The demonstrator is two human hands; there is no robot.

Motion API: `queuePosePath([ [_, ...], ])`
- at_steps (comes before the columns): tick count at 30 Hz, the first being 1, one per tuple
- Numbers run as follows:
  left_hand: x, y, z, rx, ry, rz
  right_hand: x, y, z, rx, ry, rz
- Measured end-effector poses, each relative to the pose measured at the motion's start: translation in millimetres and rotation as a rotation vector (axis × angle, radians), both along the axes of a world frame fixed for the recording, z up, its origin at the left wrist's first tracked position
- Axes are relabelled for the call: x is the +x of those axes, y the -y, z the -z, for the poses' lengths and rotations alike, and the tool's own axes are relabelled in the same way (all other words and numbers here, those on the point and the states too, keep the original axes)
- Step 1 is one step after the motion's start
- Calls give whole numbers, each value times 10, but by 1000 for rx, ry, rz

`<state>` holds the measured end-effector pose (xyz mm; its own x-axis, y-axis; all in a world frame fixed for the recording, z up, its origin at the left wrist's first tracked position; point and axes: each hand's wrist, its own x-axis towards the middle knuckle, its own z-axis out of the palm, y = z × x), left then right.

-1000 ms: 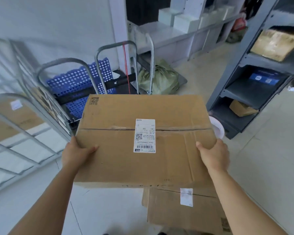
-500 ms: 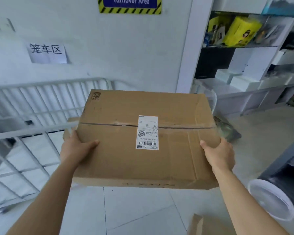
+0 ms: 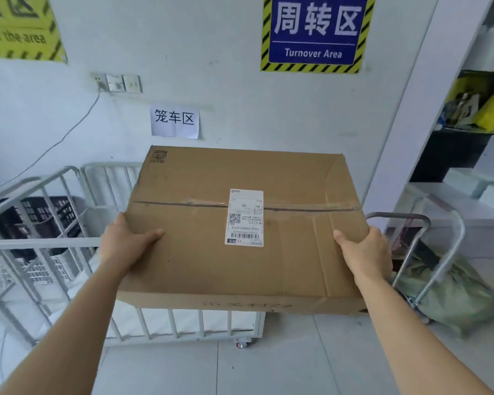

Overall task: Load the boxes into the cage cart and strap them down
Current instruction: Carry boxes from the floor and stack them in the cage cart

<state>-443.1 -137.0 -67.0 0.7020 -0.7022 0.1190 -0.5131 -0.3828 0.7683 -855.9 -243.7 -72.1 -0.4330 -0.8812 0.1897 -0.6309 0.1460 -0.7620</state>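
I carry a large flat cardboard box (image 3: 200, 252) in front of me, its taped seam and a white shipping label facing up. My left hand (image 3: 123, 245) grips its left edge with the thumb lying on top. On the opposite edge my right hand (image 3: 365, 253) holds it the same way. The fingers of both hands are hidden under the box. The white cage cart (image 3: 40, 243) stands ahead and to the left against the wall, and the box hangs over its near rail and right corner. White material lines the cart's inside.
A metal hand trolley (image 3: 437, 252) with a green sack (image 3: 451, 295) stands at the right. Behind it are white shelves (image 3: 468, 201) with packages. Dark crates (image 3: 43, 220) sit behind the cage at the left. Signs hang on the white wall.
My view has swung left and up from the floor stack and trolleys to the wall and cage cart. The box, still held by both hands, now hangs over the cart's near rail.
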Motion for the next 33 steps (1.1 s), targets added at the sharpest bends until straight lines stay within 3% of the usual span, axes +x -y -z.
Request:
queuePosePath([
  [16,1404,1240,-159,-38,15,-221,1733,2034,-204,-39,2,-220],
  [33,2909,2810,265,82,-81,-172,3221,3431,237,116,-29,-218],
])
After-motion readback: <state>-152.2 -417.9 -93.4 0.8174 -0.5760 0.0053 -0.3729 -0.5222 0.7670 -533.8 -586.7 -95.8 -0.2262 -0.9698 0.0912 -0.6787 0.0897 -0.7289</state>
